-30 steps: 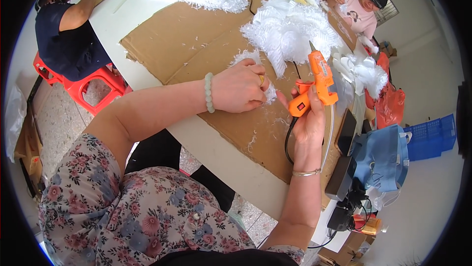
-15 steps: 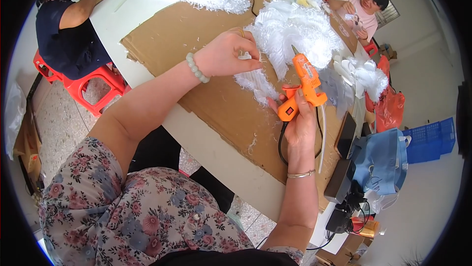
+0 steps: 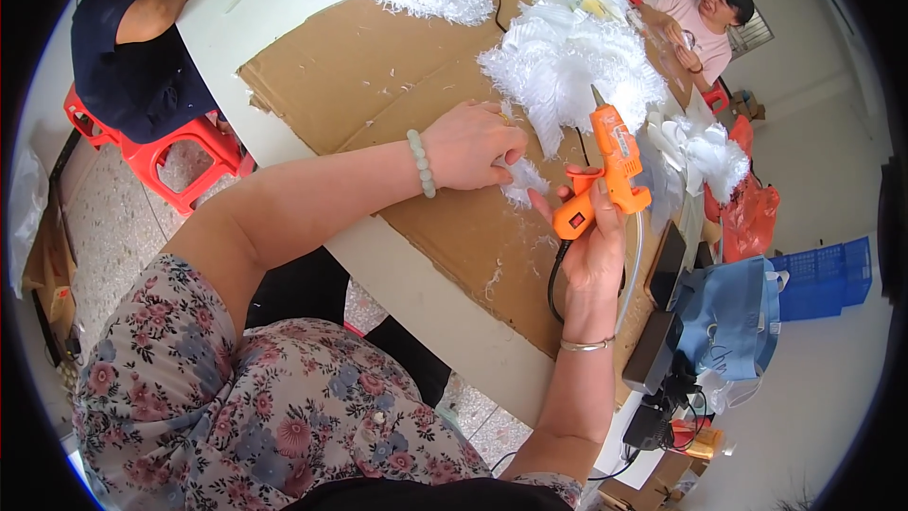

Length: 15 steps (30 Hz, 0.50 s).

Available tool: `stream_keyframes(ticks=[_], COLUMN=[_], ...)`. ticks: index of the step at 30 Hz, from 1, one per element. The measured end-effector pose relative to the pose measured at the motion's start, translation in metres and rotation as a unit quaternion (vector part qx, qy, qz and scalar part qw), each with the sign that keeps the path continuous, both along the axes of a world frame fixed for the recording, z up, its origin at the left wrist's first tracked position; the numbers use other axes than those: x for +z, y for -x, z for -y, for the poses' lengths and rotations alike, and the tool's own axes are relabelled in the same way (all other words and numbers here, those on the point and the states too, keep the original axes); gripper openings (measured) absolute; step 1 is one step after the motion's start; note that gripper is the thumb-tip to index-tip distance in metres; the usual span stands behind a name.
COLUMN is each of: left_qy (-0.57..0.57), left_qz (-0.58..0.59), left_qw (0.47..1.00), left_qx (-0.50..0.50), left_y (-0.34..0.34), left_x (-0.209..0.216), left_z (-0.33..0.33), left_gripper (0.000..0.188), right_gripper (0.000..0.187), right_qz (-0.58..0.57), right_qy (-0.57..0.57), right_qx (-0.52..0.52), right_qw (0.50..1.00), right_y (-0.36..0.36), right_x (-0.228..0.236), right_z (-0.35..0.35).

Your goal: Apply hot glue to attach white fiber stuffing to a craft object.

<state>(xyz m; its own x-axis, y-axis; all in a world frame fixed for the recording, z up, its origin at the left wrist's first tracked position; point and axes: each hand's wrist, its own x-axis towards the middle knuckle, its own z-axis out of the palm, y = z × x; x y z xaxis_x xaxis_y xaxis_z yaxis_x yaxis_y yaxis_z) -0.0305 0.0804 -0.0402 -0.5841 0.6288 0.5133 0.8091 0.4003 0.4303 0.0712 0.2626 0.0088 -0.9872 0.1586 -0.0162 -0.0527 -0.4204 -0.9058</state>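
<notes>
Shift: left grip (image 3: 468, 147) lower and further right than half a second ago, now at the white piece (image 3: 523, 182); gun (image 3: 619, 156) slightly right.
White piece: centre of frame, on the cardboard (image 3: 350, 67), between both hands.
Left grip: thumb and fingers curled close together at the piece's left end; pinched or merely touching, cannot tell.
Right grip (image 3: 594, 246): right of centre, palm up, clamped on the gun's handle.
Gun: orange, nozzle up; clear stick (image 3: 636, 270) trailing from its rear.
Pile (image 3: 572, 57): white, fringed, upper centre, beyond the nozzle.
Counter (image 3: 411, 284): pale, bare edge showing below the cardboard.
Right side: blue bag (image 3: 728, 317), blue crate (image 3: 823, 279).
Co-workers: one seated upper left, one upper right.
</notes>
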Motion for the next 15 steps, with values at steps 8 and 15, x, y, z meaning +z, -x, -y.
stream_keyframes(ticks=[8,15], left_qy=[-0.082,-0.219], left_qz=[0.116,0.049], left_qw=[0.989,0.973], left_qx=[0.045,0.053], left_y=[0.007,0.027], left_x=[0.003,-0.002], left_z=[0.001,0.007], left_gripper=[0.004,0.005], right_gripper=[0.025,0.023], right_qz=[0.018,-0.010], right_qy=[-0.005,-0.091], right_qx=[-0.013,-0.005], right_qw=[1.000,0.996], right_y=[0.006,-0.003], right_x=[-0.013,0.004], right_z=[0.004,-0.011])
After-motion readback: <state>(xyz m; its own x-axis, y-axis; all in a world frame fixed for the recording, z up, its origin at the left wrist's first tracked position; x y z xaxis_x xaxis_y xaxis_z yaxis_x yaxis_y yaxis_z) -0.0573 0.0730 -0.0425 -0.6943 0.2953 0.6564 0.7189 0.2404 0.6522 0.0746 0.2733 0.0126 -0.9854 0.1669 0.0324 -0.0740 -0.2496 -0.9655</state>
